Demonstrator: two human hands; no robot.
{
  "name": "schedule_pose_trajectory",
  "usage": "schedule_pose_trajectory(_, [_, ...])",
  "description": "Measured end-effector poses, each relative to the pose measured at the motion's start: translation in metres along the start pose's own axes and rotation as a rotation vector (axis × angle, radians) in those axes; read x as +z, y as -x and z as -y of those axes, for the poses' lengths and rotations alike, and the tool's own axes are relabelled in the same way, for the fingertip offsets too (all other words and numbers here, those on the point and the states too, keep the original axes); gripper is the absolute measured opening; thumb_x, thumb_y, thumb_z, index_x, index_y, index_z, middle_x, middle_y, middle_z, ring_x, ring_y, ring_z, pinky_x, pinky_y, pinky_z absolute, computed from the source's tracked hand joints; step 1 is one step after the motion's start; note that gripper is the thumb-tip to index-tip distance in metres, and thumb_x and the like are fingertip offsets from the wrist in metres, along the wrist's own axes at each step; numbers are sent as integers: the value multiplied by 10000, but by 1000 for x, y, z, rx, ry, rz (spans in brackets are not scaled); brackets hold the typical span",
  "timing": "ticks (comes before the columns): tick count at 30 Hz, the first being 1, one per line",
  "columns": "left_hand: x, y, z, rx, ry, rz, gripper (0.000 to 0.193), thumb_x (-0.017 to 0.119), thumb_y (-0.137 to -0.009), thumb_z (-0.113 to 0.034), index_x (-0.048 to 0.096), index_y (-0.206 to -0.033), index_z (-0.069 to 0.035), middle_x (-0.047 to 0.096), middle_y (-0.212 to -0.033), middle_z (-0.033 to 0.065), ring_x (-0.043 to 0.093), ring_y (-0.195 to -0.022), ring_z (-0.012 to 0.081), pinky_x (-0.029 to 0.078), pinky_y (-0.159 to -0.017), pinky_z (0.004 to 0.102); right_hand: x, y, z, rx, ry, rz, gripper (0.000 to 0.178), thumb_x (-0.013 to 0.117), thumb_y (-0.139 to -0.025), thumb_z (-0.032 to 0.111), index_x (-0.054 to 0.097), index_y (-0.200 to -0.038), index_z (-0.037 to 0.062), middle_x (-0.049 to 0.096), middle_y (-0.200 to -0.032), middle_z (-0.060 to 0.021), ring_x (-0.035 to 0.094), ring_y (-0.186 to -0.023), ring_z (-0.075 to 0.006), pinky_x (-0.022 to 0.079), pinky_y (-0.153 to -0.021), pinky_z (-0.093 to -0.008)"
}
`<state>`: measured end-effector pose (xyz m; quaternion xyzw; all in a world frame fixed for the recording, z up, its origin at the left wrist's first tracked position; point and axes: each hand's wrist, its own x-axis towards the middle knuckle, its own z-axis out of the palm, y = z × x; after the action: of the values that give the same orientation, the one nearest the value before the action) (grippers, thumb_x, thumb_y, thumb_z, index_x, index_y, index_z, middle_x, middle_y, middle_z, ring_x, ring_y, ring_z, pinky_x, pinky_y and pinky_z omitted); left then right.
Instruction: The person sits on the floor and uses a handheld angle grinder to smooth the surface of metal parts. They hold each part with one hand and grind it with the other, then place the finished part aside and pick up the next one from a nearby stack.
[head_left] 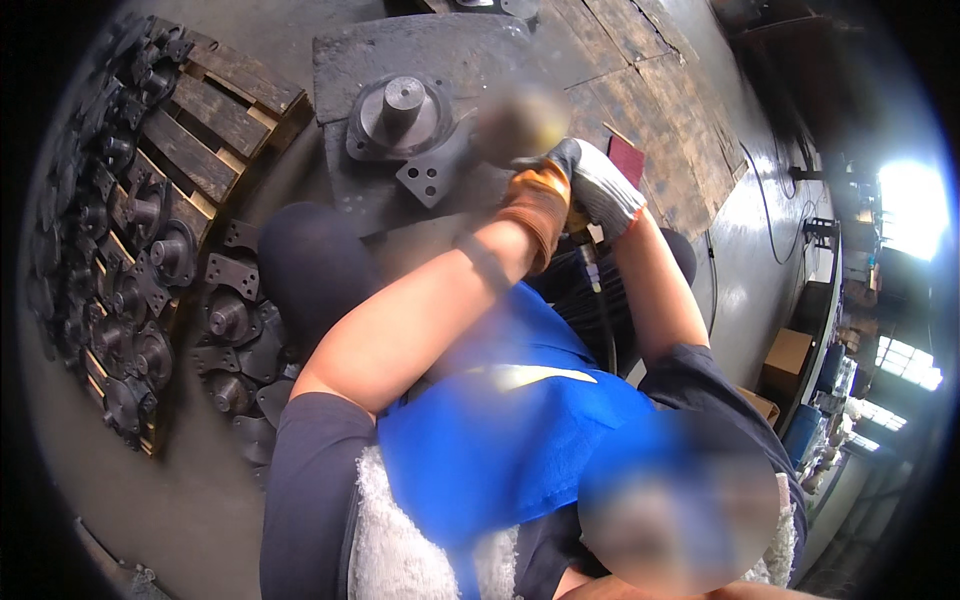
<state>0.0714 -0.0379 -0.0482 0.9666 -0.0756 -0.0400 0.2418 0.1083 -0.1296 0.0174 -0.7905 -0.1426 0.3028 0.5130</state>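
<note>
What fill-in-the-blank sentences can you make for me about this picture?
1. The right hand wears a mostly pale ____.
2. The smooth cloth on the person's front is mostly the colour ____.
3. The slats of the pallet are made of ____.
4. The metal part near the hands has a post shaped like a ____.

Missing words: glove; blue; wood; cylinder.

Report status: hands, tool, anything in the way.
Left hand and right hand closed on hose-fed tool. Flanged metal part on worktop, ahead and left. Blurred ahead of hands; clearance unclear.
</note>
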Motion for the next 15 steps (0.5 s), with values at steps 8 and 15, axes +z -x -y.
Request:
schedule_pose_trajectory(8, [-14, 20, -14, 308, 134, -46, 459, 629, -867, -382, 585, -1184, -53, 631, -1018, 163, 607, -980, 256, 487, -844, 343, -55, 43, -4, 54, -310, -196, 279, 581, -905, 196, 650, -1046, -35, 678, -919, -76, 640, -835, -145, 518, -768, -289])
schedule_pose_trajectory(15, [-122, -29, 109, -127, 345, -463, 482, 764, -783, -285, 600, -1177, -60, 668, -1069, 127, 638, -968, 236, 505, -867, 336, -77, 60, 5, -61, -1052, -228, 346, 654, -883, 183, 585, -1137, -41, 669, -954, -111, 673, -830, -188, 566, -775, -289])
